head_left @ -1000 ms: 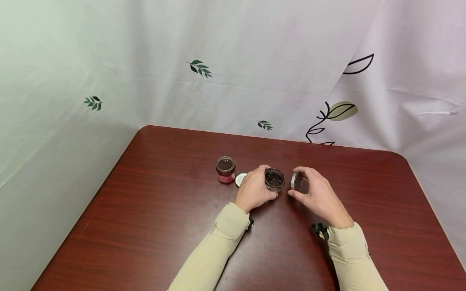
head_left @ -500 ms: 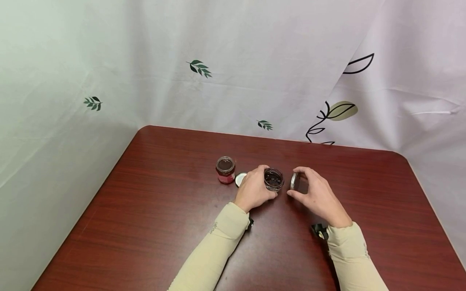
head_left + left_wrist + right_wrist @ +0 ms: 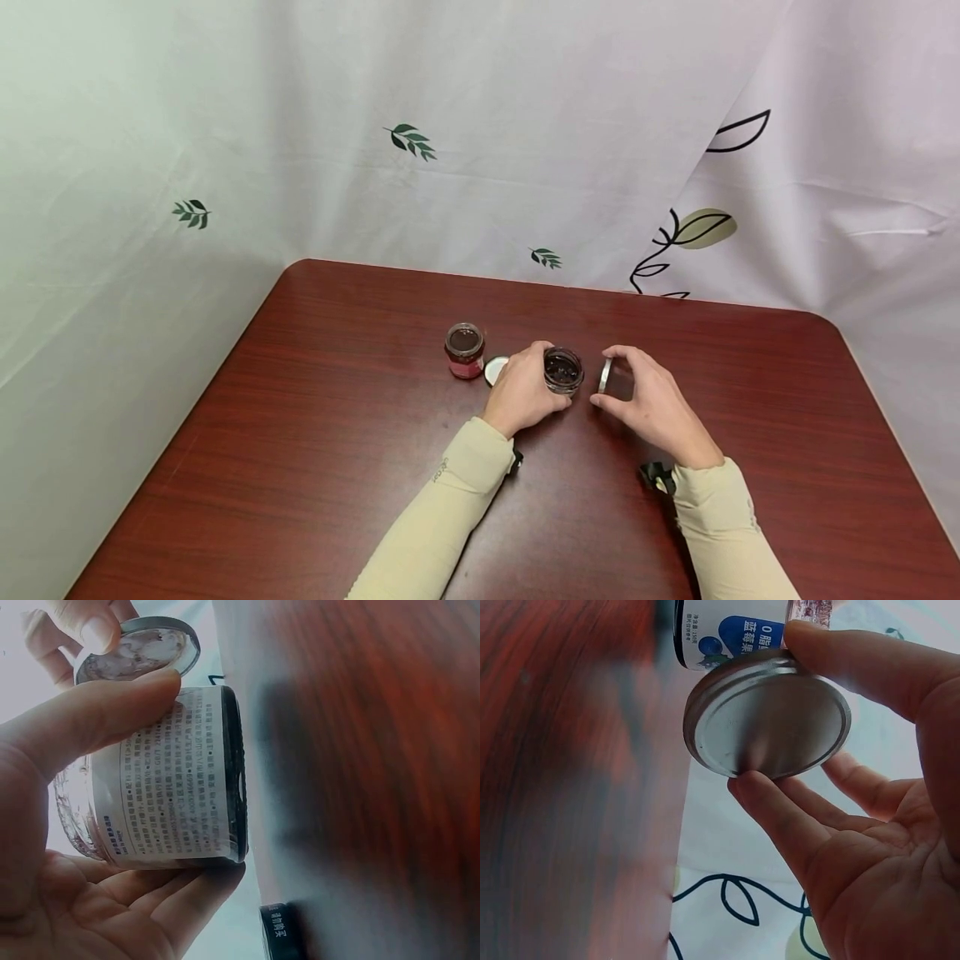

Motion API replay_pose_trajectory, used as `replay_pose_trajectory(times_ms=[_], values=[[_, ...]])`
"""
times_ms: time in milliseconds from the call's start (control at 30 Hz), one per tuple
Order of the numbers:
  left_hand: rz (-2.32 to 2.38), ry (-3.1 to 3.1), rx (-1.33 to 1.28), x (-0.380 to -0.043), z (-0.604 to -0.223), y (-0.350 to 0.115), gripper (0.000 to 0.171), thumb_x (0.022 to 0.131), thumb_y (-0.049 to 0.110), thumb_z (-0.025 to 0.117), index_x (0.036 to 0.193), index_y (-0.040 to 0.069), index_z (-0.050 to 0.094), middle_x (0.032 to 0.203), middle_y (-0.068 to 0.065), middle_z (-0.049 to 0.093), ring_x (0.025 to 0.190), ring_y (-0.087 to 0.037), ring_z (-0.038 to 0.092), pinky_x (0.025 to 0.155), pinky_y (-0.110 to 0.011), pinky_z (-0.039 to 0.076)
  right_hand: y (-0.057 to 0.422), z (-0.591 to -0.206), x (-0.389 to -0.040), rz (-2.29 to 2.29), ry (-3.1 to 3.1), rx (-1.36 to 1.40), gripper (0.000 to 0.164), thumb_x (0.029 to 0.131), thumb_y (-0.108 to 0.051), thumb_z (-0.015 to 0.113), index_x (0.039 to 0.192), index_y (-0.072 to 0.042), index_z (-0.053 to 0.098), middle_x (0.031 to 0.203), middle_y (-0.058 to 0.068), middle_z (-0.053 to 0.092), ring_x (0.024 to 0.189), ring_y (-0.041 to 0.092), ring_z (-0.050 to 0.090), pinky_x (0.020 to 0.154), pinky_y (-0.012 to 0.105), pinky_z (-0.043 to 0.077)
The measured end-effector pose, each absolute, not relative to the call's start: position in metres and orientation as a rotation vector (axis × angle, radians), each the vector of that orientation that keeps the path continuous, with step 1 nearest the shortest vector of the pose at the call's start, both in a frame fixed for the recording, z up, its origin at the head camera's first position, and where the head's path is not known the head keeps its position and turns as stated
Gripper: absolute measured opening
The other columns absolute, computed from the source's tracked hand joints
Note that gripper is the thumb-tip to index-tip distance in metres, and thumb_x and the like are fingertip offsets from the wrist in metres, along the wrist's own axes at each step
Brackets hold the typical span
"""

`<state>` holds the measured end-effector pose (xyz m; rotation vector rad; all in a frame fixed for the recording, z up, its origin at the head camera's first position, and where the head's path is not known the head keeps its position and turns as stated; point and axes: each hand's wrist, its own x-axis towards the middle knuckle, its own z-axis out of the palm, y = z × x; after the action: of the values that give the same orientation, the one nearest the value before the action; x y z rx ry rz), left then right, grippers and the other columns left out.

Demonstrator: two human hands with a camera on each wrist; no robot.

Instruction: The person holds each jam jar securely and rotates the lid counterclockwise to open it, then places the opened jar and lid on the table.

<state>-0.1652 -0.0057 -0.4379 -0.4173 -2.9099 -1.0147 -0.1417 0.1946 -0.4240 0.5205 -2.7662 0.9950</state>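
My left hand grips a glass jar of dark jam, thumb on one side and fingers on the other. Its mouth is uncovered, and its label shows blueberries in the right wrist view. I cannot tell if its base touches the table. Just to the right, my right hand pinches a silver metal lid by its rim between thumb and fingers. The lid stands nearly on edge, apart from the jar, its smeared inside facing it. A second uncovered jar with a red label stands left of my left hand.
A white-faced lid lies beside the red-labelled jar, partly behind my left hand. All of this sits on a dark red wooden table. A white cloth with leaf prints hangs behind the far edge.
The silver lid has turned to a more edge-on angle in my right hand. Both hands have shifted very slightly left with what they hold. The red-labelled jar and white-faced lid stay put.
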Motion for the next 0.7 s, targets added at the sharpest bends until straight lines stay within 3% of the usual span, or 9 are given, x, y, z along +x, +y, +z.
replay_pose_trajectory(times_ms=[700], values=[[-1.017, -2.923, -0.412, -0.1657, -0.4392, -0.0049, 0.075, 0.057, 0.028, 0.086, 0.121, 0.009, 0.051, 0.102, -0.004, 0.064, 0.09, -0.017, 0.061, 0.079, -0.03, 0.049, 0.1936, -0.4256, -0.1414, 1.142, -2.808, 0.502, 0.062, 0.069, -0.013, 0.081, 0.121, -0.006, 0.047, 0.115, 0.016, 0.059, 0.1, 0.029, 0.062, 0.084, 0.04, 0.049]])
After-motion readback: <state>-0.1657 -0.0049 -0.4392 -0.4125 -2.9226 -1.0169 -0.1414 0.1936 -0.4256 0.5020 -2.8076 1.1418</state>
